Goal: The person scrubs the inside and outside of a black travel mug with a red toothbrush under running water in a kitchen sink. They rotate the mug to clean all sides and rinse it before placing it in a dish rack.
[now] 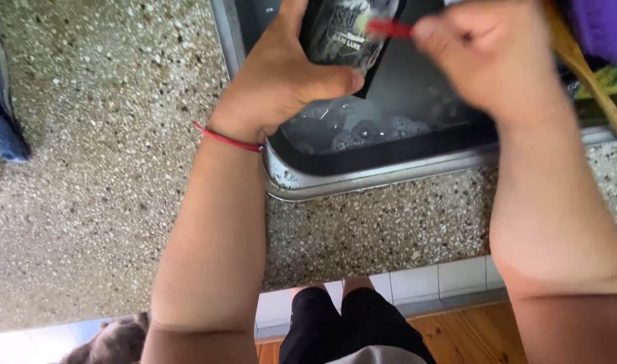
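**Two hands over a steel sink, one dark pouch held**

Seen from above: two bare forearms reaching across one speckled grey stone bench (120, 168) to one stainless steel sink (362, 178) with rounded corner. Left hand (288, 74), one thin red cord bracelet (229, 140) at the wrist, grip closed around one glossy black pouch with pale print (345, 34), held above the sink basin. Right hand (490, 54) curled into a closed grip, blurred by motion, pinching one small red strip (389, 28) at the pouch's upper edge. Pouch top cut off by the frame. Inside the sink, several clear rounded shapes (362, 128), number and kind hard to make out. One wooden handle (592, 81) at right, both ends out of view. One purple fabric piece (602, 27) top right, mostly cropped. Below the bench, white tiles (416, 283), wooden floor (477, 337), two knees in black shorts (349, 323).
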